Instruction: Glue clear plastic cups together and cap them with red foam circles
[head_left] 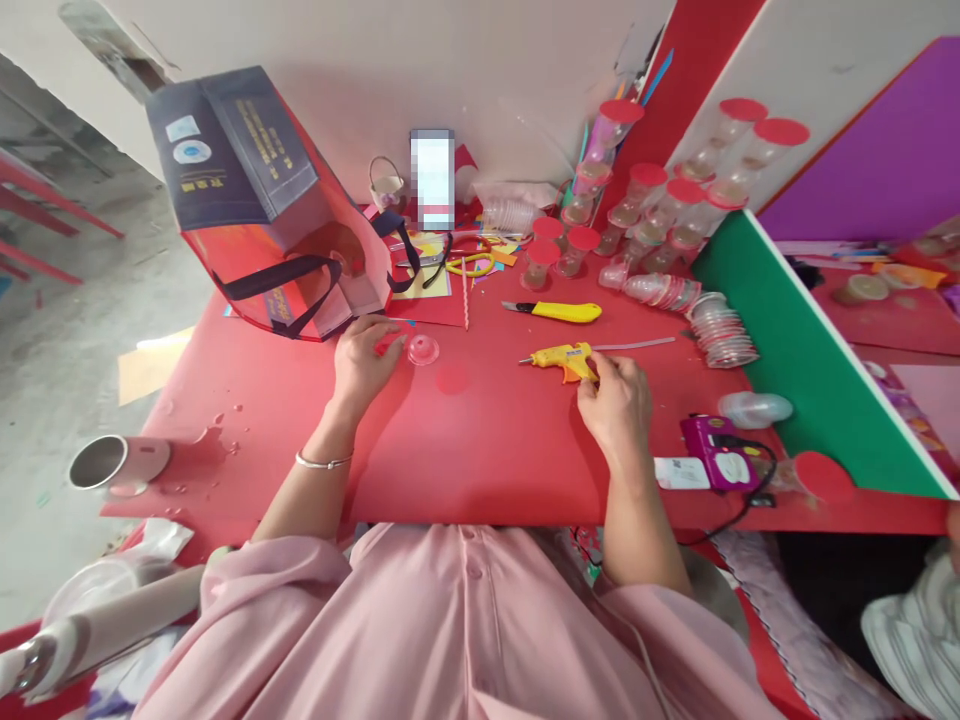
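My left hand (361, 358) rests on the red table (487, 450), fingers curled and pinched beside a small clear plastic dome lid (423, 349); whether they grip anything is unclear. A red paper disc (451, 379) lies just right of the lid. My right hand (616, 400) is closed round the handle of a yellow glue gun (561, 357), which lies on its side with the nozzle pointing left and a glue stick (637, 344) poking out the back.
A yellow utility knife (559, 311) lies behind the gun. Rows of clear cups with red lids (660, 210) and stacked lids (720, 335) fill the back right. A red and navy tote bag (262, 210) stands back left. A steel cup (109, 462) lies at the left edge, a purple device (716, 455) at right.
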